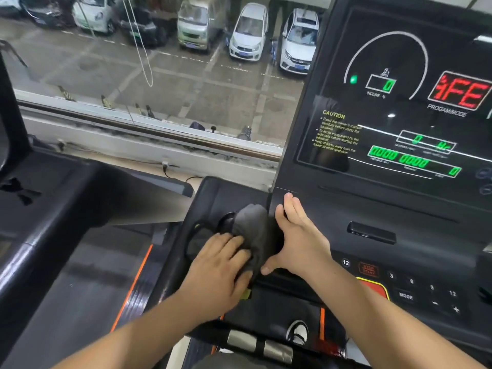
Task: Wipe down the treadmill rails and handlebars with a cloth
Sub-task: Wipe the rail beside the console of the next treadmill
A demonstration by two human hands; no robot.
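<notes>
Our left hand (221, 265) curls its fingers over the dark cloth (253, 225), thumb tucked at its lower end, pressing it onto the treadmill's side wing (210, 198), partly over a round cup recess (226, 221). At 3 o'clock of the cloth, our right hand (298, 235) lies flat and wide, fingers straight against the console (372, 209). The lit display (399, 115) stands at 1 o'clock.

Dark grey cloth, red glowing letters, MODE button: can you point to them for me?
Dark grey crumpled cloth (253, 227): head view, its bunched top.
Red glowing letter display (460, 92): head view, middle of the letters.
Black MODE button (405, 296): head view, on its label.
</notes>
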